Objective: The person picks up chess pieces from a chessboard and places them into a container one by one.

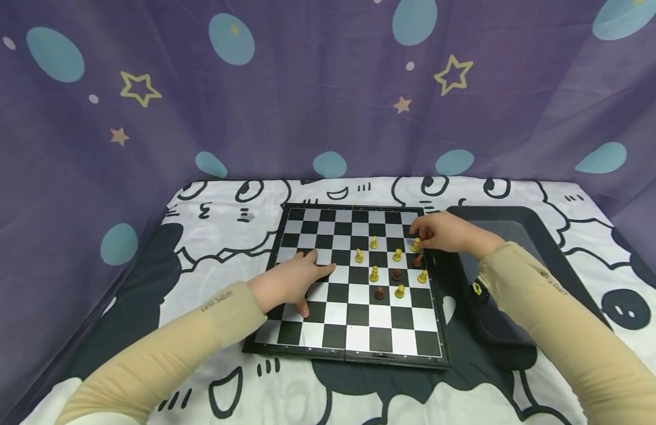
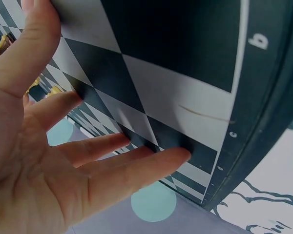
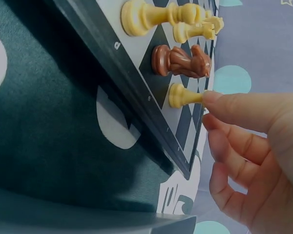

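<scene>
A black-and-white chessboard (image 1: 354, 321) lies on the cartoon-print cloth. My left hand (image 1: 301, 276) rests flat on the board's left half, fingers spread; the left wrist view shows its fingers (image 2: 136, 170) lying straight on the squares. My right hand (image 1: 420, 237) reaches over the board's right edge and pinches the head of a yellow pawn (image 1: 415, 244). In the right wrist view a fingertip (image 3: 212, 99) sits on that yellow pawn (image 3: 181, 95), with the thumb hidden. A brown knight (image 3: 180, 61) stands just beside it. Several more yellow pieces (image 1: 374, 273) and brown pieces (image 1: 396, 274) stand on the right half.
A black tray (image 1: 543, 242) with a grey inside lies right of the board, under my right forearm. The cartoon-print cloth (image 1: 227, 218) covers the table. A purple curtain (image 1: 307, 88) with stars and blue ovals hangs behind and to the left.
</scene>
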### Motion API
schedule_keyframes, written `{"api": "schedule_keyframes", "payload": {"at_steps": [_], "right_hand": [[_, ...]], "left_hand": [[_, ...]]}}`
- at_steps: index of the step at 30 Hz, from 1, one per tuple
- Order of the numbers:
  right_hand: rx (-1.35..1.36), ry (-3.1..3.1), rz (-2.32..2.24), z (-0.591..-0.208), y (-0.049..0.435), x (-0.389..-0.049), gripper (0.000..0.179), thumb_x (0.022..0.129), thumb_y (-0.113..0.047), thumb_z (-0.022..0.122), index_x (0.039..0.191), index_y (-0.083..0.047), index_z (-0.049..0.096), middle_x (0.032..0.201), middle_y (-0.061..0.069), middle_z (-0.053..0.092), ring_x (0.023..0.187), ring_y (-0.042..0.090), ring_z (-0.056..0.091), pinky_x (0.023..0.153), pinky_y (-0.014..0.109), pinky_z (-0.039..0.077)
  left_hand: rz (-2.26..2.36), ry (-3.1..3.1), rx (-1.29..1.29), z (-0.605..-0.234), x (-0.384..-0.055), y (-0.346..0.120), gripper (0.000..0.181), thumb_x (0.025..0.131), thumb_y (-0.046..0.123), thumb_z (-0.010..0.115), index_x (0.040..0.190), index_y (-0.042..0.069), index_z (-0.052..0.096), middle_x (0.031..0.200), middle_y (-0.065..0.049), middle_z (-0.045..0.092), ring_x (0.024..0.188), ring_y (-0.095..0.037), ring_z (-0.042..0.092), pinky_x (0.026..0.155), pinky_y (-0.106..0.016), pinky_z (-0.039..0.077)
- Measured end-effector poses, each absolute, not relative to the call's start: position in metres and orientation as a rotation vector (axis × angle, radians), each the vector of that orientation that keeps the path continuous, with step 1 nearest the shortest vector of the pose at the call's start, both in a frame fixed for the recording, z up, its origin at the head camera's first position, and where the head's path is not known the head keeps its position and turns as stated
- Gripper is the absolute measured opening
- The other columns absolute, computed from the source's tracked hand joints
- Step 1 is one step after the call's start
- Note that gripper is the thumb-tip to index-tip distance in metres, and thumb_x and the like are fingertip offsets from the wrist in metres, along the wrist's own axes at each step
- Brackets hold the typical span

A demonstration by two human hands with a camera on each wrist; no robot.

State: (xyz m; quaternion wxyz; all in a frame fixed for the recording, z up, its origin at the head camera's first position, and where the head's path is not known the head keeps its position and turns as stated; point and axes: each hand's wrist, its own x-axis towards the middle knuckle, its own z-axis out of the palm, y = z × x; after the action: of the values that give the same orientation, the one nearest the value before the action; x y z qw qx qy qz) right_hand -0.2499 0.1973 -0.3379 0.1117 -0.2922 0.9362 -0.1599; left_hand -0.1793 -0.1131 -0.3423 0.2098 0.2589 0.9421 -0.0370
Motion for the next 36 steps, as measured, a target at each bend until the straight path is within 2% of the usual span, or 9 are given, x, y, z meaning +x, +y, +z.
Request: {"api": "schedule_keyframes", "payload": {"at_steps": [7,17,24,30,36], "right_hand": [[-0.882,2.739,-0.510,-0.342,0.197,-0.251,0.013,0.083,-0.001,0.065,0.096,-0.004,0.067,0.081,0.003,0.065,0.074,0.015,0.058,0.069,0.037,0.050],[-0.900,2.729,-0.552,-0.344,0.198,-0.251,0.009,0.084,0.000,0.064,0.086,-0.008,0.066,0.075,0.000,0.063,0.067,0.012,0.052,0.063,0.032,0.046],[-0.902,2.778,-0.616,-0.339,0.201,-0.248,0.010,0.083,-0.001,0.064,0.087,-0.008,0.068,0.079,0.000,0.067,0.071,0.012,0.057,0.064,0.031,0.048],[-0.843,2.790,-0.739,-0.324,0.213,-0.243,0.013,0.085,-0.001,0.063,0.097,-0.003,0.068,0.087,0.006,0.070,0.078,0.017,0.063,0.066,0.033,0.050],[-0.779,2.880,-0.749,-0.308,0.232,-0.241,0.014,0.085,-0.002,0.064,0.099,-0.004,0.068,0.084,0.005,0.069,0.074,0.014,0.060,0.066,0.032,0.049]], "left_hand": [[-0.088,2.619,0.698,-0.344,-0.179,-0.113,0.110,0.054,0.031,0.088,0.148,0.023,0.033,0.148,-0.027,0.029,0.131,-0.047,0.035,0.104,-0.048,0.040],[-0.077,2.625,0.674,-0.342,-0.177,-0.112,0.108,0.054,0.029,0.087,0.148,0.023,0.035,0.149,-0.026,0.028,0.132,-0.046,0.035,0.103,-0.049,0.041],[-0.078,2.625,0.682,-0.342,-0.175,-0.111,0.107,0.054,0.030,0.088,0.147,0.023,0.036,0.147,-0.026,0.031,0.131,-0.045,0.036,0.102,-0.049,0.041],[-0.124,2.621,0.699,-0.341,-0.175,-0.111,0.109,0.054,0.031,0.089,0.148,0.022,0.035,0.145,-0.026,0.033,0.127,-0.044,0.040,0.102,-0.047,0.041],[-0.110,2.632,0.688,-0.341,-0.176,-0.110,0.109,0.053,0.031,0.089,0.147,0.022,0.036,0.147,-0.027,0.031,0.129,-0.045,0.038,0.102,-0.048,0.041]]}}
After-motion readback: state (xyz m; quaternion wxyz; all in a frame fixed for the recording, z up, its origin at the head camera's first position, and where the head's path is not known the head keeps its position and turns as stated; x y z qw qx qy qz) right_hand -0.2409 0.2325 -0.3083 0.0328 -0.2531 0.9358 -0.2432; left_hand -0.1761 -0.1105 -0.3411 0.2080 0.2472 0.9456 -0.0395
